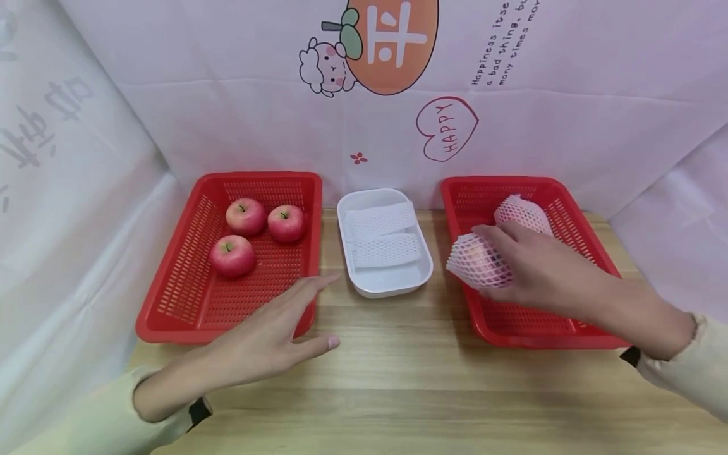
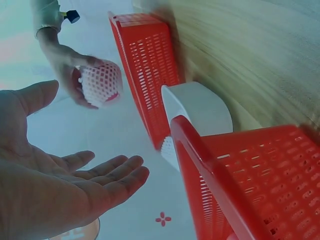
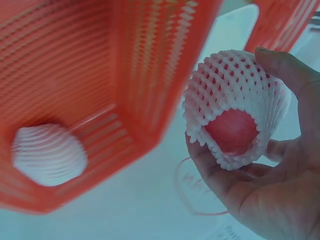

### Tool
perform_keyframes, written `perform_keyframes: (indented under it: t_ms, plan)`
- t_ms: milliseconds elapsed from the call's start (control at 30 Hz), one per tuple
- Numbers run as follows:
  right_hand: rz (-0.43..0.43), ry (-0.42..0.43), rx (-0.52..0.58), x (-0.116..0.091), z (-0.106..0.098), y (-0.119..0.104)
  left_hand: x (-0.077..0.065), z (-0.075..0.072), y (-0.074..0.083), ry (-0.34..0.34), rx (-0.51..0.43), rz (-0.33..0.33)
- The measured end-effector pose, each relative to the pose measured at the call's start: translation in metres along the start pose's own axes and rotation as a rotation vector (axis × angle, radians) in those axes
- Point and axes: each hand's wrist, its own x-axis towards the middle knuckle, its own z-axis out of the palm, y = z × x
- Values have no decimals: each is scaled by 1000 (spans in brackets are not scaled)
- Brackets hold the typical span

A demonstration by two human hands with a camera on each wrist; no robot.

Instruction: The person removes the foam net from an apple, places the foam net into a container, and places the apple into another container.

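Note:
My right hand [image 1: 529, 265] grips an apple in a white foam net [image 1: 479, 261], held above the left rim of the right red basket [image 1: 546, 341]. In the right wrist view, red apple skin shows through the opening of that net [image 3: 232, 131]. Another netted apple [image 1: 522, 215] lies inside the same basket, towards the back. My left hand [image 1: 273, 328] is empty, its fingers extended over the front right corner of the left red basket [image 1: 170, 333]. In that basket are three bare apples [image 1: 246, 217].
Between the baskets stands a white tray [image 1: 392, 285] with flat foam nets [image 1: 387, 249] in it. The baskets and tray rest on a wooden table [image 1: 392, 379]. A printed white cloth [image 1: 256, 126] hangs behind them, and white cloth also rises at both sides.

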Motion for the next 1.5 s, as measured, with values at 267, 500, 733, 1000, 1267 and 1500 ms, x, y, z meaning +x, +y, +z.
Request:
perform_keyframes:
  t_ms: [267,500,733,1000,1267,1500]
  plan:
    - [-129,8,-15,9,7,-41,1,2,1,-5,-17,-31]
    - [-170,-55,32,13,22,-68,2,7,0,-2,-33,15]
    - [-197,-127,84,15,47,-87,3,19,-1,-1,-63,54]
    - [-214,-148,175,12,79,-98,3,35,-5,-32,-114,52]
    - [-270,-122,184,10,105,-102,1,50,-10,-38,-117,82]
    - [-310,-97,183,12,121,-103,2,63,-15,-45,-141,97]
